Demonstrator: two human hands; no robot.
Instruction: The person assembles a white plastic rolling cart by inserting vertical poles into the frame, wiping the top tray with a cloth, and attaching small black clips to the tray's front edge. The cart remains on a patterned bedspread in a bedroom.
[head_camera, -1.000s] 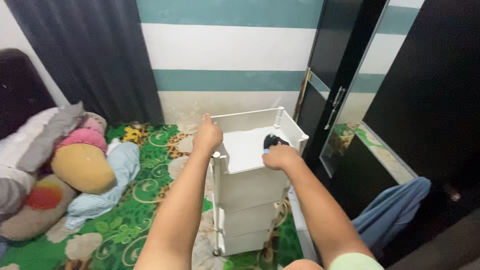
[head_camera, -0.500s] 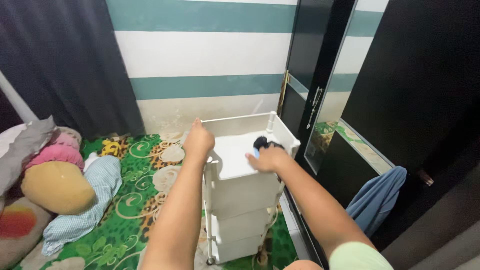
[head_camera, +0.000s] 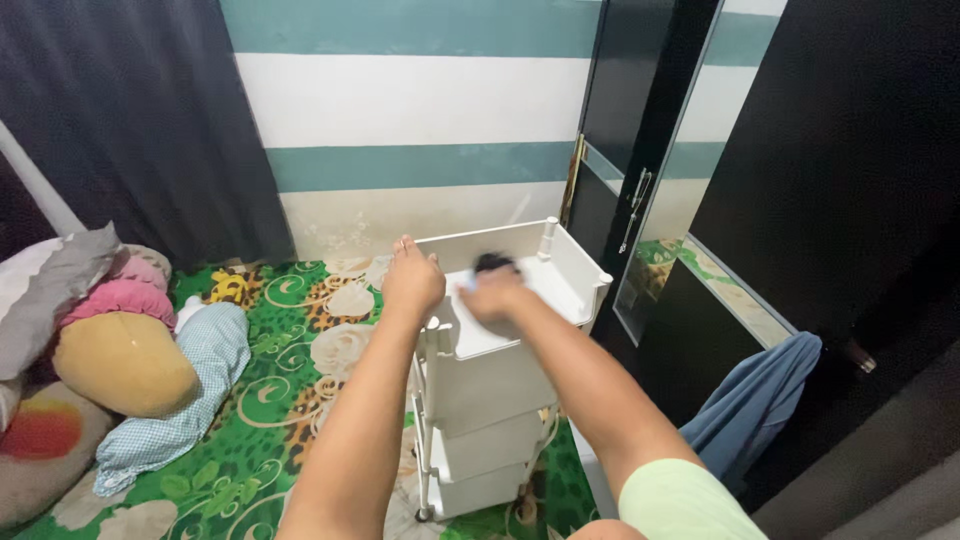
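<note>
Two bare hands over white plastic three-tier trolley (head_camera: 500, 400) standing on green patterned floor mat (head_camera: 270, 400). Left hand (head_camera: 412, 282) curled over trolley's top left rim, grip clenched on rim. Right hand (head_camera: 492, 296) blurred, pressed flat-ish on top tray beside small dark object (head_camera: 493, 263); object lies just beyond fingertips; whether grip closes on it, cannot tell. Blue cloth (head_camera: 755, 400) hangs at right.

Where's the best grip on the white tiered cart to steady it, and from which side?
Probably the top tray's raised rim at the left rear corner, from above: the left hand rests there. The white cart stands upright and narrow; the right hand is in the tray, on a dark object.
</note>
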